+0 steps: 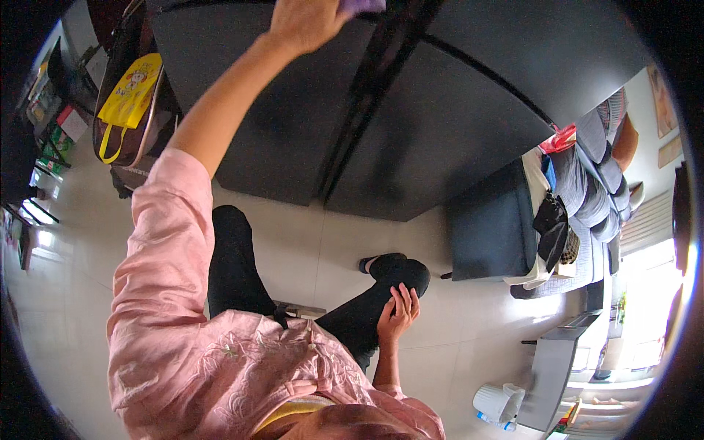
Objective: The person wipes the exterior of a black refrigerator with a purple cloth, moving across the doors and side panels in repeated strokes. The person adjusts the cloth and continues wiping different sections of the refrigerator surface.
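My left hand (305, 25) is raised at the top edge, with a purple cloth (363, 5) in its grip. Its fingers are cut off by the frame. Right in front of me stands a large dark grey unit (434, 126) with several door panels, perhaps a refrigerator; the hand is against or just before its upper left panel. A wide black gap (379, 82) runs down between the panels. My right hand (399, 313) rests on my knee in black trousers (357, 316), fingers slightly apart and holding nothing.
Left of the unit, a yellow bag (129, 91) with a cartoon print lies on a dark case. At right are a dark box-shaped piece of furniture (489, 225) and a grey sofa (583, 236). A white bin (498, 401) is on the tiled floor (286, 236).
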The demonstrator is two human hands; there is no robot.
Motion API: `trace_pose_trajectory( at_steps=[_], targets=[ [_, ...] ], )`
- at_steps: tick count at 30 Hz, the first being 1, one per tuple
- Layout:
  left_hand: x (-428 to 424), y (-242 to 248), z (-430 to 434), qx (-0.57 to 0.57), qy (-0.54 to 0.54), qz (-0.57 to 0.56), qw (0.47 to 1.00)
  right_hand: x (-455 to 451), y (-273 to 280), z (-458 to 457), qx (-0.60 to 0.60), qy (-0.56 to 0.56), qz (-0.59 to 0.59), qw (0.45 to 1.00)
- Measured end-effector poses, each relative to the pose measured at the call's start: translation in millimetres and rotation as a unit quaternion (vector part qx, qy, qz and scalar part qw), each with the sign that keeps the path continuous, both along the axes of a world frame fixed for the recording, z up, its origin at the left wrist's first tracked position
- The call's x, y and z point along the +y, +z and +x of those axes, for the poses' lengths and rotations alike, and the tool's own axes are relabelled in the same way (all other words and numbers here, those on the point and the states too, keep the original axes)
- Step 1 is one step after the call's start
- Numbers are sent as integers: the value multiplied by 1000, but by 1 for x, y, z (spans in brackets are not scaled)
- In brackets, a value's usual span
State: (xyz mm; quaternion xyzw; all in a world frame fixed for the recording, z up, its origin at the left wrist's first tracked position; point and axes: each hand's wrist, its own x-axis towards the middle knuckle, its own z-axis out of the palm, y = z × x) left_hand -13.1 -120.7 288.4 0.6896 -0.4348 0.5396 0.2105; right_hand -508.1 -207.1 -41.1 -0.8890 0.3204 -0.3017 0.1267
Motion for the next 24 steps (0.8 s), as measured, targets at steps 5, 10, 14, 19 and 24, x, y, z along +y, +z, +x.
trace_pose_trajectory(
  at_steps=[5, 10, 14, 19, 24],
  targets=[
    [18, -149, 4, 63, 4, 161, 985, -3, -6, 7, 2, 14, -11, 1000],
    [68, -224, 4, 90, 62, 295, 949, -3, -10, 7, -4, 7, -23, 1000],
    [106, -200, 33, 77, 50, 193, 977, -5, -11, 10, -12, 21, -44, 999],
    [137, -61, 74, 107, 106, -99, 984, -6, -14, 9, 11, 25, -40, 999],
    [162, -33, 113, 16, 133, -201, 970, -3, -12, 10, 20, 19, -49, 998]
  ],
)
